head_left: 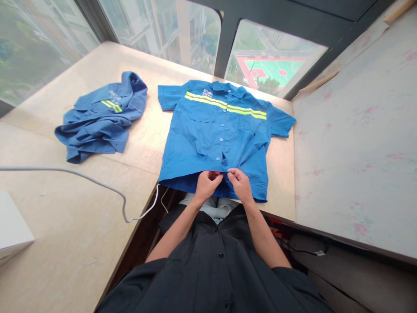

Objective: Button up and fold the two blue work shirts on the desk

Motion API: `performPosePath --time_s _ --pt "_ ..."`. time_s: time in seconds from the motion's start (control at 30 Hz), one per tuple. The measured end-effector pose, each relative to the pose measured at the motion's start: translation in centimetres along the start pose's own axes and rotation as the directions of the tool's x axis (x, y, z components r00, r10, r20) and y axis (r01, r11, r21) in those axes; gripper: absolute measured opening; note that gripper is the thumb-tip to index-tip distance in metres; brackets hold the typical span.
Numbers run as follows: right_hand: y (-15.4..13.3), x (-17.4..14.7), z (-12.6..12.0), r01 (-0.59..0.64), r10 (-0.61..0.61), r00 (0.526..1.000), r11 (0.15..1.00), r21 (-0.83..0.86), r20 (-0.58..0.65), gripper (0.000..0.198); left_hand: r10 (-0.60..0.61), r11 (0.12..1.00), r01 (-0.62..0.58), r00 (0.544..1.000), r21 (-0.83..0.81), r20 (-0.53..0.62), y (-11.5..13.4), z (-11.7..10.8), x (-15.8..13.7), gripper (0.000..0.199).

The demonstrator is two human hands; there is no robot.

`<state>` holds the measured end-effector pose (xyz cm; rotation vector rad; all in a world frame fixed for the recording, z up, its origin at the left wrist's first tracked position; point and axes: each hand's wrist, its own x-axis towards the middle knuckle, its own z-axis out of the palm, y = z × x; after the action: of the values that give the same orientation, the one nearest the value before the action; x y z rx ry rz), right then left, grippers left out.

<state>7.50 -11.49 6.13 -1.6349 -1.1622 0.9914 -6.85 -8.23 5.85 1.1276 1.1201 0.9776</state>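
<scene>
A blue short-sleeved work shirt (195, 130) lies spread out front side up, its collar toward the window. Yellow and grey reflective stripes cross its chest, and pale buttons run down the middle. At the bottom hem, close to the button line, my left hand (208, 184) is closed on the cloth. Just beside it my right hand (240, 183) pinches the hem between thumb and fingers. The hem is lifted between both hands, and the shirt's inside shows below. Some fingertips are hidden behind the fabric.
A second blue work shirt (102, 115) lies crumpled to the left on the pale tabletop (137, 148). A white cable (97, 183) loops over the left counter, where a white box (13, 224) stands. Windows rise behind; a floral-papered wall (355, 143) borders the right.
</scene>
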Motion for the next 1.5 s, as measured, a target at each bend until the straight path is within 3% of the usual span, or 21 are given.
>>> performPosePath --time_s 0.27,0.43,0.6,0.83,1.03,1.33,1.5 --pt "0.2 0.1 -0.4 -0.027 0.029 0.997 0.999 0.032 -0.071 0.027 0.007 1.000 -0.007 1.000 -0.013 -0.027 -0.5 -0.2 0.4 0.017" --pt "0.5 0.1 -0.4 -0.036 0.037 0.999 0.999 0.033 -0.034 0.030 0.010 1.000 -0.010 1.000 0.004 -0.002 -0.5 -0.2 0.1 0.015" --pt "1.0 0.0 0.0 -0.038 0.041 0.998 0.997 0.064 -0.044 0.033 0.080 0.990 -0.078 0.997 0.121 -0.015 0.0 0.4 -0.7 0.016" --pt "1.7 0.0 0.1 -0.081 0.087 0.996 0.986 0.148 -0.033 0.035 0.051 0.973 -0.039 0.998 0.227 -0.048 0.4 0.8 -1.0 0.014" --pt "1.7 0.1 0.1 -0.092 0.096 0.995 0.973 0.211 -0.007 0.034 -0.001 0.989 -0.009 0.998 0.150 0.070 0.3 0.4 -0.2 0.015" --pt "0.2 -0.1 -0.2 -0.064 0.067 0.998 0.992 0.105 -0.023 0.031 -0.060 0.998 0.061 0.997 -0.023 0.041 -1.3 0.1 0.2 0.022" --pt "-0.4 -0.5 0.0 -0.065 0.067 0.997 0.995 0.080 -0.030 0.029 -0.154 0.974 0.158 0.987 -0.165 0.039 -2.3 0.3 0.3 0.031"
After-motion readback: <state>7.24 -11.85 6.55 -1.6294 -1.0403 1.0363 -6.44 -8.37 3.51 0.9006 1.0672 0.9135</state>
